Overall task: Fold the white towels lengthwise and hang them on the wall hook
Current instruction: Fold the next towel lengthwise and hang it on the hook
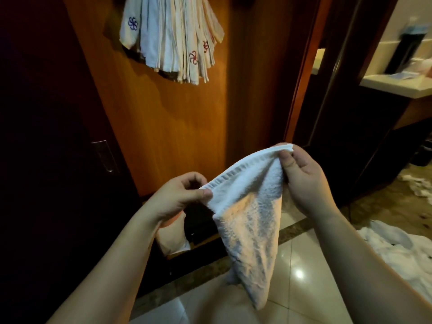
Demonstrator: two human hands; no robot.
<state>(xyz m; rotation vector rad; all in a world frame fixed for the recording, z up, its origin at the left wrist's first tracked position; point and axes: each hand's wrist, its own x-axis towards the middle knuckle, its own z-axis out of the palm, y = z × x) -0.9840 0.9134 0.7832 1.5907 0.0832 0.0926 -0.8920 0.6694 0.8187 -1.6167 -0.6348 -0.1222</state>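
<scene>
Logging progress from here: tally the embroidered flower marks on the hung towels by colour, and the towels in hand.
Blue flower marks on the hung towels: 1
Red flower marks: 2
White towel held between the left hand and the right hand: 1
Total: 3 marks, 1 towel in hand. The hung towels overlap too much to count.

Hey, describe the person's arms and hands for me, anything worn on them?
Both forearms are bare as far as the frame shows: no sleeves, watch or bracelet visible. The left hand and right hand wear no gloves, and no rings show. Fingernails look short and unpainted.
</scene>
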